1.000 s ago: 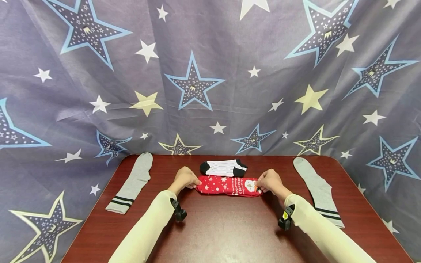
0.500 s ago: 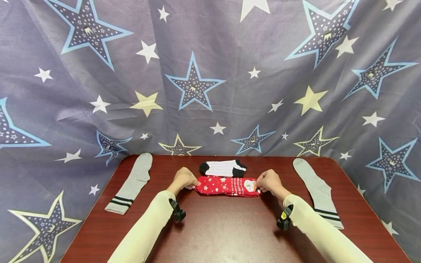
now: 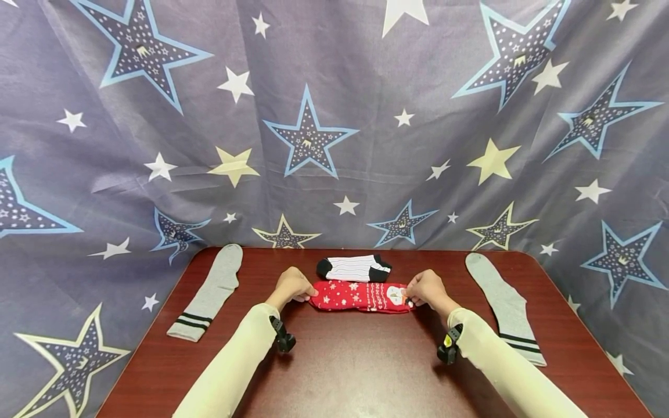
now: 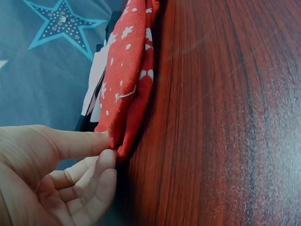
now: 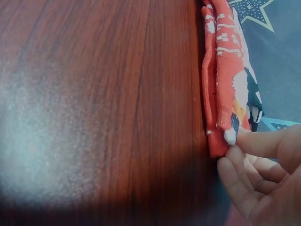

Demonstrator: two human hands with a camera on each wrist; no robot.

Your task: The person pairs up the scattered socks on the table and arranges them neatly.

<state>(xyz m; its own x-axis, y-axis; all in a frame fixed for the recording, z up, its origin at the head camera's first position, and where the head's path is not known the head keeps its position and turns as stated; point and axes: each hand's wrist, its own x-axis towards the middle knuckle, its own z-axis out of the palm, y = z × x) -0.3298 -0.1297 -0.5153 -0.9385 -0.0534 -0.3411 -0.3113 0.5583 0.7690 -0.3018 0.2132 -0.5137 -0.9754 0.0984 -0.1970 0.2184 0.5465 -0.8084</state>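
Note:
A red sock (image 3: 355,296) with white snowflakes and a snowman figure lies lengthwise across the middle of the table, in layers that show at its near edge. My left hand (image 3: 294,284) pinches its left end between thumb and fingers, as the left wrist view shows on the red cloth (image 4: 124,84). At the other end, beside the snowman, my right hand (image 3: 430,288) pinches the cloth (image 5: 228,94) in the same way. Just behind lies a white striped sock (image 3: 354,269) with black toe and heel, partly covered by the red one in both wrist views.
One grey sock (image 3: 211,290) with black stripes lies along the table's left side. Its like, another grey sock (image 3: 504,305), lies on the right side. A starry curtain (image 3: 334,145) hangs right behind the back edge of the brown table (image 3: 350,371).
Both hands keep their pinch on the red sock, which has shifted very slightly left. Otherwise the scene looks the same.

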